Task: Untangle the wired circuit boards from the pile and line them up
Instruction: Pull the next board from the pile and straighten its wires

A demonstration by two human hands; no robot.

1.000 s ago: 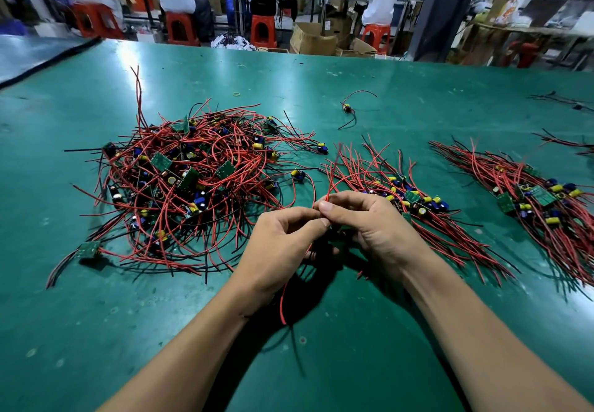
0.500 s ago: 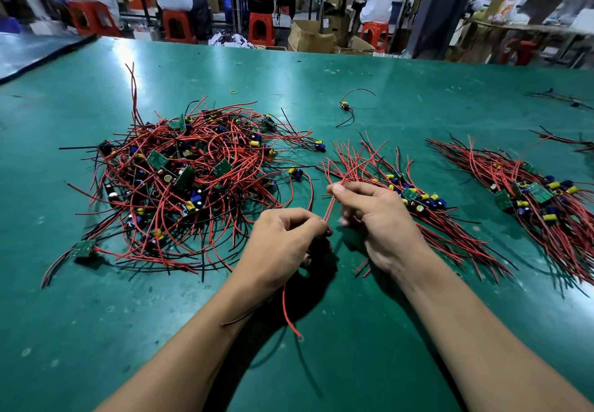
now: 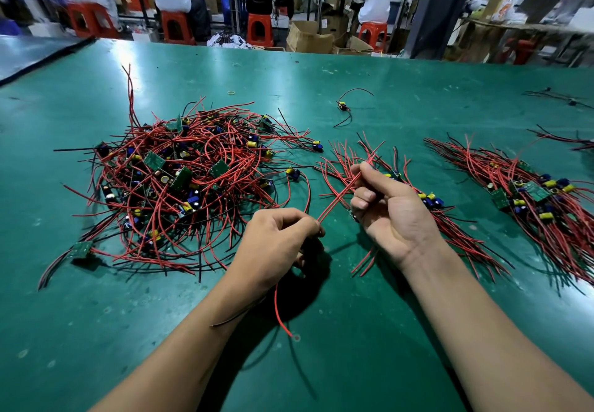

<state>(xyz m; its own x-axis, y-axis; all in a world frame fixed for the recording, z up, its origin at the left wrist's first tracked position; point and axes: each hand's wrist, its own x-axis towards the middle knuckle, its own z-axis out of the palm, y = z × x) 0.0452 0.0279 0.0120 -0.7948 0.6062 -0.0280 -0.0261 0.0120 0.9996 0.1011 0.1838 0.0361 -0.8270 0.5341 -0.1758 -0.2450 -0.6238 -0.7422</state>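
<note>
A tangled pile [image 3: 180, 183] of small green circuit boards with red and black wires lies on the green table [image 3: 353, 331] at the left. My left hand [image 3: 276, 247] grips one wired board; the board is hidden in the fist, and a red and a black wire hang below it. A pair of red wires [image 3: 337, 198] runs taut from that fist up to my right hand [image 3: 389, 209], which pinches them between thumb and forefinger. Under my right hand lies a lined-up row [image 3: 427, 206] of boards. A second row [image 3: 530, 199] lies further right.
A single wired board [image 3: 342, 106] lies alone near the table's middle back. More loose wires [image 3: 559, 100] sit at the far right edge. Beyond the table are orange stools, cardboard boxes [image 3: 308, 38] and seated people at other benches.
My hands were together over the wires; the right hand has slid up and away along the red wires, pulling them straight. The left hand stayed in place, holding the board.
</note>
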